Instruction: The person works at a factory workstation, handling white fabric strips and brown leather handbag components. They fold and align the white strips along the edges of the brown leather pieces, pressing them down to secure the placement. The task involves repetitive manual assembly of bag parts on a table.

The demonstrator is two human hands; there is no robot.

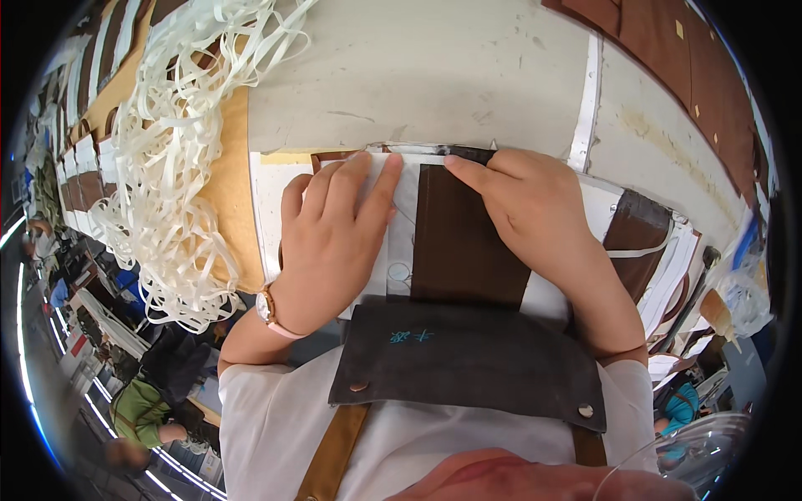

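Hands, left (330,238) and right (535,209), press flat, unclenched, on brown leather piece (459,250).

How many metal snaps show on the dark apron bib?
2: one snap near the bib's lower left corner, one snap near its lower right corner. Others may be hidden.

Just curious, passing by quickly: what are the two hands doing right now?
Left hand: open, flat, pressing on the white sheet.
Right hand: open, holds nothing; fingertips pressing the top edge of the dark brown piece.
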